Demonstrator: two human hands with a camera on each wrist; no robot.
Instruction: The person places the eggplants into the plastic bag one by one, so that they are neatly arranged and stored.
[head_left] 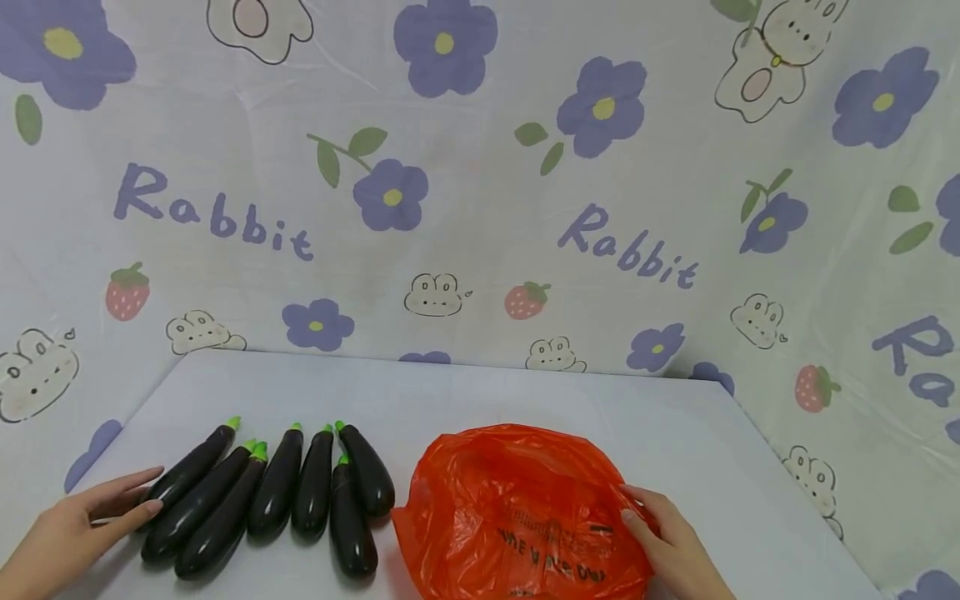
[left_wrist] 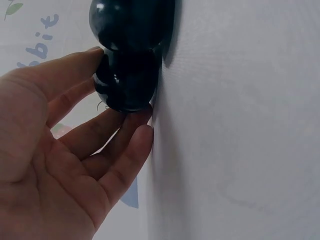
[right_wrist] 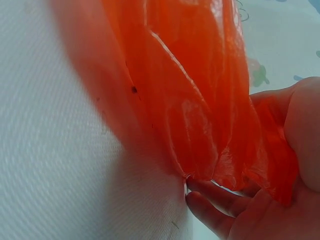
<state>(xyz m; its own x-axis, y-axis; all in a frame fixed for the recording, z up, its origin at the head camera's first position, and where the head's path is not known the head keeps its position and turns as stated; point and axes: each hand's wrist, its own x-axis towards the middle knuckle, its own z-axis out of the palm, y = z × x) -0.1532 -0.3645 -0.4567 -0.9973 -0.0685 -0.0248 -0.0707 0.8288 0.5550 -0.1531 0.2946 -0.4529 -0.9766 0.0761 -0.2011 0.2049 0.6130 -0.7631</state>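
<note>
My left hand [head_left: 86, 525] is at the left end of a row of several dark eggplants with green stem ends, gripping the leftmost eggplant [head_left: 191, 462]. In the left wrist view, thumb and fingertips lie against the rounded end of this glossy eggplant [left_wrist: 127, 82], and another dark rounded shape shows just above it. On the other side, my right hand [head_left: 675, 537] holds the right edge of a red plastic bag [head_left: 510, 500] between thumb and fingers. Folds of the thin bag [right_wrist: 190, 100] hang over the fingers in the right wrist view. Dark print marks its front.
All of this lies on a white table [head_left: 720, 475]. Behind it hangs a white cloth [head_left: 465, 233] printed with flowers, rabbits and strawberries. The rightmost lower eggplant [head_left: 352, 525] lies close to the bag's left corner.
</note>
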